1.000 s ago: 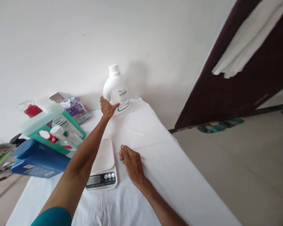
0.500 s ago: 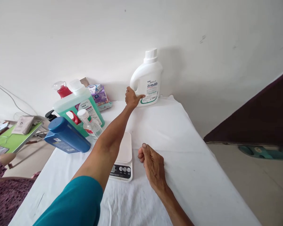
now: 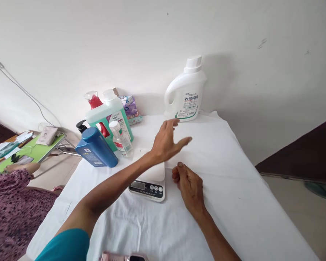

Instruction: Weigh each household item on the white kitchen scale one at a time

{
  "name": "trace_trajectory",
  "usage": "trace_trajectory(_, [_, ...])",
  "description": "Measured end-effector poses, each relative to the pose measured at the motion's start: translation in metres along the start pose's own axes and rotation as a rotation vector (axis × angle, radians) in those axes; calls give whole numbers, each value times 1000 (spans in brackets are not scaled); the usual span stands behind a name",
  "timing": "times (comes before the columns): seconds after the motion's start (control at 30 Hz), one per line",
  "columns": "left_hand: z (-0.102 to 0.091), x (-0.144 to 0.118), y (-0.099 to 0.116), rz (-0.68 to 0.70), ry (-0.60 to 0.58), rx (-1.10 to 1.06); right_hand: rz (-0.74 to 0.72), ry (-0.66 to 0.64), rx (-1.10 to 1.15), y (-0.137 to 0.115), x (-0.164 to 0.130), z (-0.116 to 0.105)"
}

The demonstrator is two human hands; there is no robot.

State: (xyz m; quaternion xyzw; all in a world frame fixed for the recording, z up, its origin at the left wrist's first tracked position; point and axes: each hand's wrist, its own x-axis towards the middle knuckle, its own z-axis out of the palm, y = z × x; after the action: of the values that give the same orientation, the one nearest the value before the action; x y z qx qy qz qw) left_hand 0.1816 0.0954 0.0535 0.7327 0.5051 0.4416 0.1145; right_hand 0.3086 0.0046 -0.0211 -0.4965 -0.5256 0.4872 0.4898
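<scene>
Just beyond the left hand's (image 3: 167,142) fingertips, upright at the back of the white tablecloth (image 3: 220,177), stands the white laundry detergent jug (image 3: 188,96). Stiff, smooth plastic by the look of it, hardly fragile, possibly slick if wet; the walls hide the fill, so heavy or light is anyone's guess. Best hold? Surely the looped handle (image 3: 172,85), on the side nearer that left hand, rather than the screw cap (image 3: 193,64) up top.

And the left hand itself: empty, thumb spread well away from the fingers, palm hanging partly over the digital kitchen scale (image 3: 154,176). Fingertips sit right by the jug's foot in this view; whether they touch, I can't tell.

Nearer the wearer, to the scale's right, the right hand (image 3: 189,188) rests loosely curled, nothing visible inside it. Left of the left hand, a crowd: clear bottle (image 3: 122,143), green liquid jug (image 3: 108,113), tilted blue bottle (image 3: 97,150). Farther out that way, a patterned purple sleeve (image 3: 13,181) at a green-topped table (image 3: 45,148).
</scene>
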Motion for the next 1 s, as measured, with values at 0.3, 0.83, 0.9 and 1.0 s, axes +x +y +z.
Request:
trace_trajectory(0.3, [-152, -153, 18, 177, 627, 599, 80, 40, -93, 2, 0, 1])
trace_trajectory(0.83, [-246, -167, -95, -525, 607, -96, 34, 60, -98, 3, 1, 5])
trace_trajectory(0.9, [-245, -169, -93, -563, 580, -144, 24, 53, -94, 5, 1, 5])
trace_trajectory(1.0, [-235, -173, -87, -601, 618, -195, 12, 41, -75, 7, 2, 5])
